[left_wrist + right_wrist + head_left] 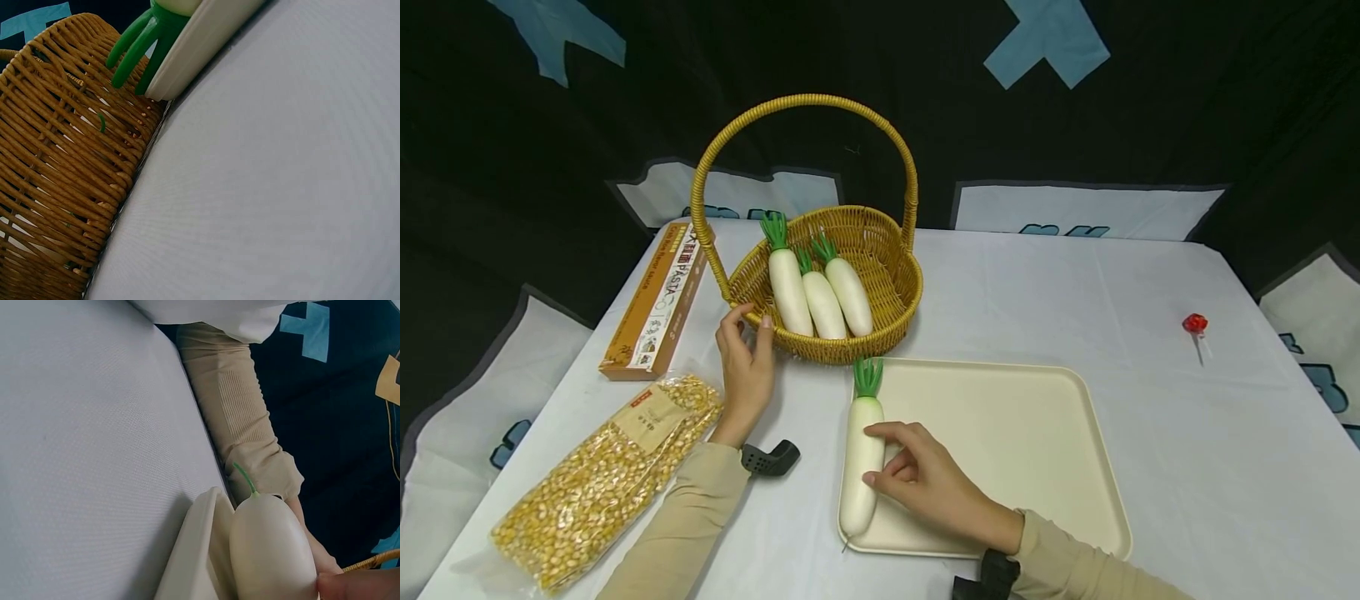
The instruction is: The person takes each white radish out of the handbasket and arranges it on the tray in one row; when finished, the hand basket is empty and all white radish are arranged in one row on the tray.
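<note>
A yellow wicker basket (895, 325) with a tall arched handle holds white radishes (847, 296) with green tops. My left hand (745, 375) is at its front left rim, fingers bent over the edge and thumb against it. Another white radish (859, 467) lies lengthwise along the left side of a cream tray (1000, 458), its leaves at the back rim. Over that radish, my right hand (928, 479) holds it with bent thumb and index finger. The right wrist view shows the rounded radish end (272, 550) beside the tray wall (197, 544), with a digit (353, 586) touching it.
Left of the basket lies a brown pasta box (655, 300). A clear bag of corn kernels (617, 475) sits near my left forearm. At the far right is a red lollipop (1195, 325). Black curtains stand behind the white-covered table (1187, 467).
</note>
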### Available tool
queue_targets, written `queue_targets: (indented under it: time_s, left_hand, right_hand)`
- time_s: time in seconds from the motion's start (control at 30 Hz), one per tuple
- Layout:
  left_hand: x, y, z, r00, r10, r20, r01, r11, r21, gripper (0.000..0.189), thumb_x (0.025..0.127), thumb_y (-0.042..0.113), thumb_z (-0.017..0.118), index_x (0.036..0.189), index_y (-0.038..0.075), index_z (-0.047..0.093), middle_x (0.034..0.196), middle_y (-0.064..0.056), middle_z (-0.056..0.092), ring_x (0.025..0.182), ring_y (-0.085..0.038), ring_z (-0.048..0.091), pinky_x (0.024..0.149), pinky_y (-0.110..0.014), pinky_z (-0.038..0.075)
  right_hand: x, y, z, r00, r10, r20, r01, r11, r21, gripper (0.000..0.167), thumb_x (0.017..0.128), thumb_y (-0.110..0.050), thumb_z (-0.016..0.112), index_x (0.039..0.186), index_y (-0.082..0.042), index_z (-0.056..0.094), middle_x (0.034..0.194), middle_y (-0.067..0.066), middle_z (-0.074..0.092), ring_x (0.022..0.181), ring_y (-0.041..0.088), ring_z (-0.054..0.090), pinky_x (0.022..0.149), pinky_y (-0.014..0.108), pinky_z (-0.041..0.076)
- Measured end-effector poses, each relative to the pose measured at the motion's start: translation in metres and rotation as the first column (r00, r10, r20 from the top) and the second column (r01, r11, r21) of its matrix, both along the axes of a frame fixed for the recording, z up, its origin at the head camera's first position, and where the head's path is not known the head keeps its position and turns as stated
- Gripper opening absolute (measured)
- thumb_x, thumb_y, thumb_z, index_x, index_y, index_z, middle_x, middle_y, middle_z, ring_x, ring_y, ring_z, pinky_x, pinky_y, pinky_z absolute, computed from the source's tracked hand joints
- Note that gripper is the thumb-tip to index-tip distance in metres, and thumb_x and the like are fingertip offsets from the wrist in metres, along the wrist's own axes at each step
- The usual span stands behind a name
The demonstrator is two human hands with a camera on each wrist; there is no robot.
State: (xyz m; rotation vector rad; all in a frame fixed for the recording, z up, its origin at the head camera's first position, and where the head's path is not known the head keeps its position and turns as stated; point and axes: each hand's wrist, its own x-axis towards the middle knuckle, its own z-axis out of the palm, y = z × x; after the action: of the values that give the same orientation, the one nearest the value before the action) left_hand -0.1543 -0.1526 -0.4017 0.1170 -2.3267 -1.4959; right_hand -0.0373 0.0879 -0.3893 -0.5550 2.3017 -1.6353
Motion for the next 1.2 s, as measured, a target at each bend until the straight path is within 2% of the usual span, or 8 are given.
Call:
queue_targets:
  time_s: [0.27,0.47,0.7,0.87,0.97,1.07,1.13,1.2]
  left_hand:
    - [0.000,0.000,-0.001,1.000,0.000,0.007,0.000,1.000,0.000,0.048,0.093,0.044,0.040,0.131,0.016,0.031,0.138,-0.018,0.023,0.132,-0.034,0.026,0.109,-0.049,0.028]
    - [-0.001,0.001,-0.001,1.000,-0.005,-0.001,0.005,1.000,0.008,0.049,0.093,0.043,0.041,0.131,0.015,0.031,0.137,-0.018,0.023,0.131,-0.035,0.026,0.108,-0.050,0.028]
    - [-0.001,0.001,-0.001,1.000,0.006,0.006,-0.006,1.000,0.010,0.047,0.093,0.043,0.041,0.131,0.016,0.031,0.138,-0.017,0.023,0.132,-0.033,0.026,0.109,-0.048,0.027]
    - [-0.002,0.001,-0.002,1.000,0.008,-0.013,-0.008,1.000,0.007,0.044,0.094,0.037,0.041,0.130,0.013,0.032,0.137,-0.019,0.024,0.131,-0.034,0.027,0.110,-0.047,0.026]
    - [-0.002,0.001,-0.003,1.000,0.014,-0.028,-0.014,1.000,0.000,0.043,0.095,0.035,0.041,0.130,0.012,0.032,0.136,-0.020,0.025,0.131,-0.034,0.028,0.110,-0.047,0.026]
    - [-0.002,0.000,-0.003,0.999,0.014,-0.031,-0.014,1.000,-0.004,0.043,0.095,0.035,0.041,0.130,0.012,0.032,0.136,-0.020,0.025,0.131,-0.034,0.028,0.110,-0.047,0.027]
    - [-0.002,0.000,-0.003,1.000,0.013,-0.025,-0.013,1.000,-0.007,0.043,0.095,0.035,0.041,0.130,0.012,0.032,0.137,-0.020,0.025,0.131,-0.035,0.027,0.110,-0.047,0.026]
    - [-0.002,0.000,-0.003,1.000,0.012,-0.019,-0.012,1.000,-0.006,0.043,0.095,0.036,0.041,0.130,0.013,0.031,0.137,-0.020,0.025,0.131,-0.035,0.028,0.110,-0.047,0.026]
  right_hand:
    - [-0.001,0.002,0.002,0.999,-0.017,-0.028,0.018,1.000,0.018,0.041,0.084,-0.017,0.063,0.124,-0.017,0.051,0.106,0.010,0.048,0.079,0.006,0.058,0.070,0.018,0.053]
    - [-0.011,0.008,0.010,0.997,-0.044,-0.062,0.047,0.998,0.041,0.036,0.086,-0.020,0.062,0.119,-0.013,0.053,0.106,0.011,0.055,0.082,0.010,0.059,0.071,0.020,0.052]
    - [-0.036,0.010,0.031,0.998,-0.057,-0.024,0.057,0.998,0.006,0.035,0.087,-0.018,0.059,0.120,-0.006,0.052,0.104,0.013,0.062,0.092,0.019,0.061,0.075,0.023,0.053]
    - [-0.060,0.015,0.049,0.991,-0.097,0.090,0.108,0.985,-0.132,0.036,0.089,-0.016,0.057,0.122,-0.004,0.051,0.111,0.017,0.062,0.100,0.024,0.060,0.084,0.029,0.051]
    - [-0.076,0.017,0.057,0.978,-0.093,0.187,0.143,0.951,-0.274,0.036,0.091,-0.016,0.053,0.125,-0.004,0.048,0.119,0.020,0.058,0.109,0.030,0.057,0.092,0.032,0.049]
    - [-0.095,0.018,0.065,0.959,-0.008,0.284,0.139,0.886,-0.443,0.040,0.094,-0.016,0.045,0.132,-0.004,0.040,0.130,0.023,0.048,0.120,0.034,0.048,0.101,0.035,0.043]
    - [-0.108,0.019,0.069,0.931,0.080,0.356,0.140,0.823,-0.551,0.044,0.096,-0.017,0.039,0.137,-0.006,0.032,0.138,0.022,0.039,0.127,0.033,0.040,0.107,0.036,0.036]
    - [-0.122,0.019,0.070,0.891,0.169,0.422,0.169,0.739,-0.652,0.046,0.097,-0.017,0.034,0.141,-0.007,0.025,0.144,0.020,0.030,0.133,0.031,0.032,0.111,0.036,0.029]
